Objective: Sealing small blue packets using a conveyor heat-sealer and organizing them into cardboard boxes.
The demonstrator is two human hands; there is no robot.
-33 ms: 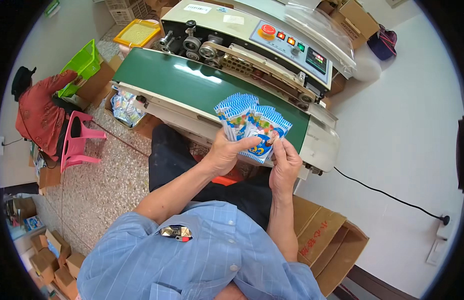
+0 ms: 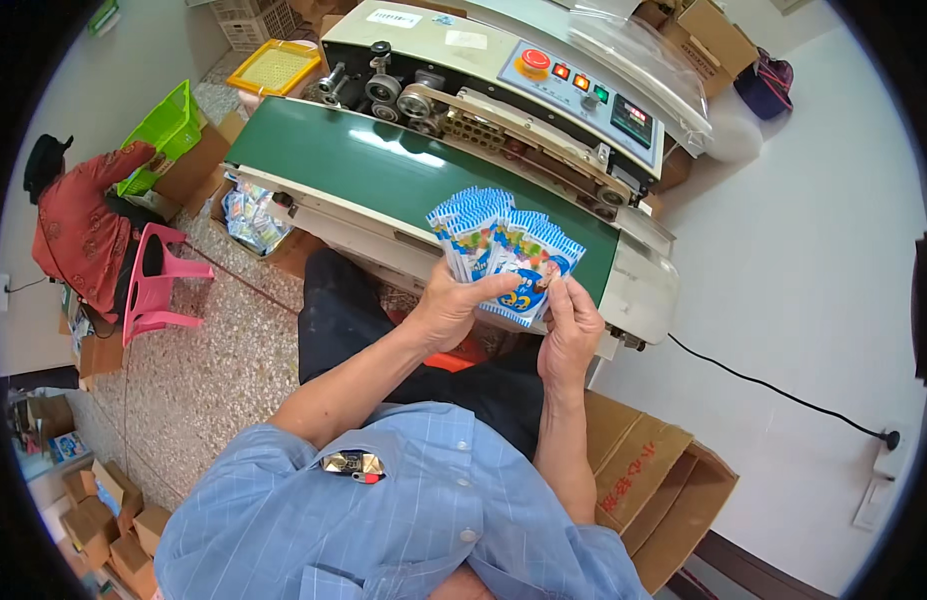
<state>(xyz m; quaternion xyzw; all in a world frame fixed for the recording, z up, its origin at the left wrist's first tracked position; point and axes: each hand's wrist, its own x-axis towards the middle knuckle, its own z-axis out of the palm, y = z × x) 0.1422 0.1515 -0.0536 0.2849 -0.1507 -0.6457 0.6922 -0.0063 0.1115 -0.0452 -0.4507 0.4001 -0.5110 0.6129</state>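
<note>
A fanned bunch of blue-and-white printed packets (image 2: 471,225) is held over the near edge of the green conveyor belt (image 2: 333,140). My left hand (image 2: 453,305) is closed round their lower left side, its thumb lying across the front. With fingertips and thumb, my right hand (image 2: 570,325) pinches the right edge of the front packet (image 2: 528,280). Striped bands run along the packets' ends. My left fingers behind the bunch are hidden.
Beyond the belt stands the sealing machine (image 2: 463,110) with rollers and a control panel (image 2: 583,90). A carton of packets (image 2: 253,215) sits left of it. Another person (image 2: 88,225) sits on a pink chair (image 2: 155,285) near a green basket (image 2: 173,125). An open carton (image 2: 663,480) is at my right.
The front packet and my right fingertips have shifted very slightly. Both hands keep their hold on the packets.
</note>
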